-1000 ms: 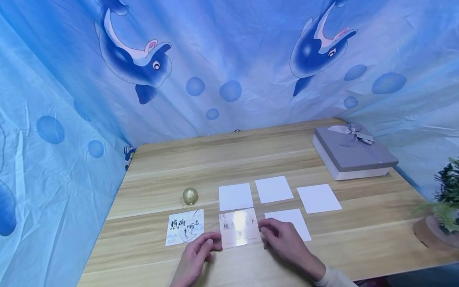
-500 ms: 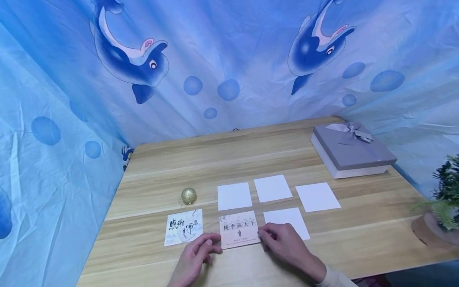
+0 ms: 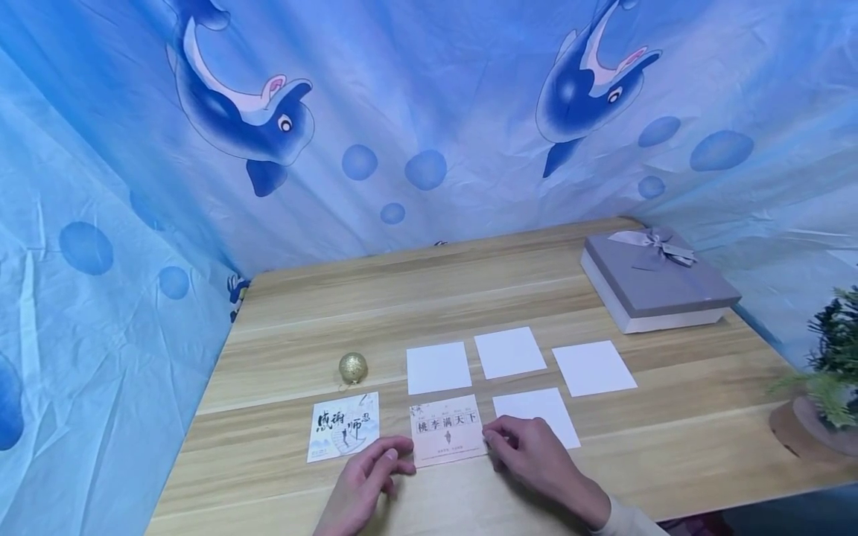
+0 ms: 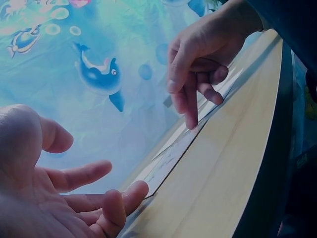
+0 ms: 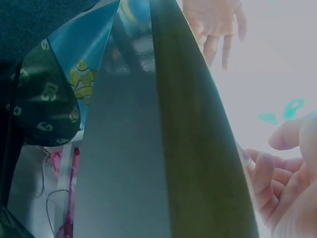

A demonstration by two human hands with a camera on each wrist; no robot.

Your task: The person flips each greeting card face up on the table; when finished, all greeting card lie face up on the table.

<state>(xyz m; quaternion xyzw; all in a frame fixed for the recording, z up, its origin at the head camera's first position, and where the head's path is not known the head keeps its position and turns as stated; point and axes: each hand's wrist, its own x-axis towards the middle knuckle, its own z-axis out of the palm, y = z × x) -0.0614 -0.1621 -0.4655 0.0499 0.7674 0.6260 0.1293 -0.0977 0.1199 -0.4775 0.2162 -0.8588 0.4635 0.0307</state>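
Hands (image 3: 365, 476) touching pink card (image 3: 447, 433), white cards (image 3: 439, 368) nearby

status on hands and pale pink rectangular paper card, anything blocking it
Bare left hand at left edge, bare right hand at right edge. Pale pink card face-up between them. Nothing covering its printing.

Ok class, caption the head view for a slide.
Left grip and right grip flank a pink printed card on a wooden table.
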